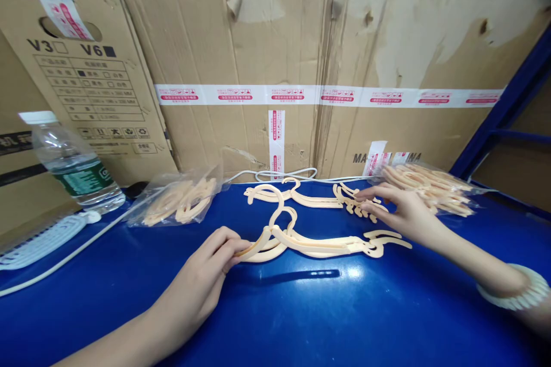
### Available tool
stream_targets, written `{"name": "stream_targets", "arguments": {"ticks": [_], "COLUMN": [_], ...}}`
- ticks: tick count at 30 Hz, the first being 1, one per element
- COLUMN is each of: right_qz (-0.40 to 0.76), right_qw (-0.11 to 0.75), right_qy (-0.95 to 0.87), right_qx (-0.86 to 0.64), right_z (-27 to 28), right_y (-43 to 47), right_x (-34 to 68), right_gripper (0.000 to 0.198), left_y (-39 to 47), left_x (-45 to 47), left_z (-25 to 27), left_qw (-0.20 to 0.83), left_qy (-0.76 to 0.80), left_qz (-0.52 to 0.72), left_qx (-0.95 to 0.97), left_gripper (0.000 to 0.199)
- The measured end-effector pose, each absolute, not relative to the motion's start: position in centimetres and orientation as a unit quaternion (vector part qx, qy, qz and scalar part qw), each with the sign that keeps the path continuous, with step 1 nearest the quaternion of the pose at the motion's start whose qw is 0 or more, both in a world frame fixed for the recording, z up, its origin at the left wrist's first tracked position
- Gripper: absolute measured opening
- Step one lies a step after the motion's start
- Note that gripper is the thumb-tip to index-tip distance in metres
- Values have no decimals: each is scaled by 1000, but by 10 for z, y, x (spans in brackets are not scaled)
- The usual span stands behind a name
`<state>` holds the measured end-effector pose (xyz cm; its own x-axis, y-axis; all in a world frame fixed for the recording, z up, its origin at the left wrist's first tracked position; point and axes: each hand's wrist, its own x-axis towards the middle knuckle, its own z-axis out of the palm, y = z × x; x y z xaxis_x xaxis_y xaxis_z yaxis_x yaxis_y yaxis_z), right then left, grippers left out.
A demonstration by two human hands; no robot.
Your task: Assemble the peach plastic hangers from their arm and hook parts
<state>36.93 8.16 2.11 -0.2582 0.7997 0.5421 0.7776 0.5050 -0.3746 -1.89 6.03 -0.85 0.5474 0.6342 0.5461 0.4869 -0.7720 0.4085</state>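
My left hand (215,258) is closed on the left end of a cream plastic clothes hanger (318,245), with fingers and thumb pinching one curved arm. The hanger seems to be of several jointed pieces; its hook rises at the middle, and a loose curved piece lies by its right end. My right hand (398,209) reaches over a cluster of small cream hanger pieces (359,212) farther back. Its thumb and forefinger are stretched out and slightly apart, with the tips at these pieces. Behind the held hanger lies another cream hanger (316,202), partly overlapped by the first one's hook.
A clear bag of hanger parts (185,200) lies at the left, another bag of cream pieces (430,186) at the right. A water bottle (77,166), a pale blue hairbrush (43,241) and a white cable (86,246) are on the blue table (344,321). Cardboard (241,40) stands behind.
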Motion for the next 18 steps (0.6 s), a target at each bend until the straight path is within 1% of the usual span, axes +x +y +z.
{"name": "stream_targets", "arguments": {"ticks": [3, 6, 13, 16, 18], "right_qz": [-61, -98, -95, -88, -87], "right_qw": [263, 221, 230, 258, 293], "right_qy": [-852, -869, -877, -873, -860], "right_qx": [-448, -432, -411, -404, -408], "right_z": [11, 2, 1, 4, 7], "right_y": [92, 99, 105, 103, 101], "right_x": [375, 371, 365, 366, 366], "right_gripper": [24, 26, 20, 19, 21], "left_y": [60, 60, 61, 61, 60], "left_x": [-19, -18, -20, -21, -21], "left_z": [-7, -7, -7, -7, -7], "left_qw": [98, 87, 75, 69, 70], "left_qy": [319, 318, 314, 311, 314], "left_qz": [353, 366, 361, 362, 359], "left_qx": [874, 870, 875, 876, 876], "left_gripper": [34, 32, 29, 30, 30]}}
